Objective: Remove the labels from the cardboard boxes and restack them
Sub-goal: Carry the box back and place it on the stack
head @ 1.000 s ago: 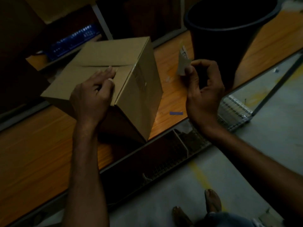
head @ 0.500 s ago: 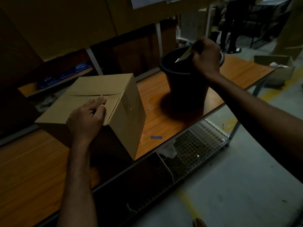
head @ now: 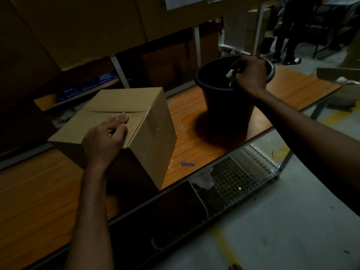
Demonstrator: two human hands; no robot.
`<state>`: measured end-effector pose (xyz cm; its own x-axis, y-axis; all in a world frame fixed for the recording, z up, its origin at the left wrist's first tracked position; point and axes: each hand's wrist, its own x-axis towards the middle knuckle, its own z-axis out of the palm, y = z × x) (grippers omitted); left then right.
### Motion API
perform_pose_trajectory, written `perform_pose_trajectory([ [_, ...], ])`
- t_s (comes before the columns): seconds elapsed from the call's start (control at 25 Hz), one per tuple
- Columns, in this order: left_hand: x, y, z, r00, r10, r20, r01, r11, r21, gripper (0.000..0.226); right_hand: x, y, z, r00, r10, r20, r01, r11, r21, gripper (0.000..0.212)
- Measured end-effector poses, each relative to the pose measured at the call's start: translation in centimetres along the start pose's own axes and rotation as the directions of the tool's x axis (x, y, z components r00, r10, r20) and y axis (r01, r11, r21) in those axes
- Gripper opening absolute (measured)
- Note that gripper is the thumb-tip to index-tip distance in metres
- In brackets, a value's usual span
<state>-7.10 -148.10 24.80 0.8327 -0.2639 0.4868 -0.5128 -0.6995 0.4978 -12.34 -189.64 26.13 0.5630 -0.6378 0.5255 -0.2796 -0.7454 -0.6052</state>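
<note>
A closed brown cardboard box (head: 152,133) stands on the wooden table (head: 194,145), its right face showing a pale patch of label residue. My left hand (head: 106,137) rests flat on the box's top near the front edge, fingers straight. My right hand (head: 250,76) hovers over the mouth of a black bucket (head: 226,106) and pinches a peeled white label (head: 230,74), which hangs just inside the rim.
A small blue strip (head: 187,164) lies on the table near its front edge. A wire mesh shelf (head: 239,172) sits below the table. Blue crates (head: 87,84) sit on a rear shelf. A person (head: 290,32) stands at the far right, and an open box (head: 339,76) is beside the table's end.
My right hand carried the peeled label from beside the box up to the bucket and now holds it lower, inside the rim. My left hand stayed on the box top.
</note>
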Motion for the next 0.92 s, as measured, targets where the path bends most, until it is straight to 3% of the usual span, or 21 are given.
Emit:
perform_pose_trajectory([
  [0.28, 0.2, -0.1, 0.1, 1.0, -0.013, -0.007, 0.012, 1.0, -0.024, 0.036, -0.1, 0.3, -0.4, 0.993, 0.033, -0.114, -0.018, 0.991, 0.135, 0.019],
  [0.44, 0.3, -0.3, 0.1, 0.999, -0.036, 0.004, 0.036, 0.999, -0.036, 0.033, -5.7, -3.1, -0.4, 0.969, -0.094, -0.23, 0.181, 0.899, 0.398, 0.017],
  [0.64, 0.3, -0.6, -0.5, 0.996, -0.007, 0.083, 0.008, 1.0, -0.011, 0.034, -20.8, -7.4, 4.6, 0.956, -0.268, 0.116, 0.147, 0.785, 0.602, 0.023],
  [0.76, 0.4, -1.0, -1.1, 0.989, 0.049, 0.137, -0.052, 0.998, 0.018, 0.035, -27.2, -10.0, 6.9, 0.94, -0.301, 0.161, 0.142, 0.773, 0.618, 0.033],
  [0.92, 0.5, -1.7, -1.0, 0.978, 0.121, 0.168, -0.128, 0.991, 0.032, 0.038, -33.2, -13.8, 8.1, 0.837, -0.41, 0.363, 0.099, 0.766, 0.636, 0.063],
])
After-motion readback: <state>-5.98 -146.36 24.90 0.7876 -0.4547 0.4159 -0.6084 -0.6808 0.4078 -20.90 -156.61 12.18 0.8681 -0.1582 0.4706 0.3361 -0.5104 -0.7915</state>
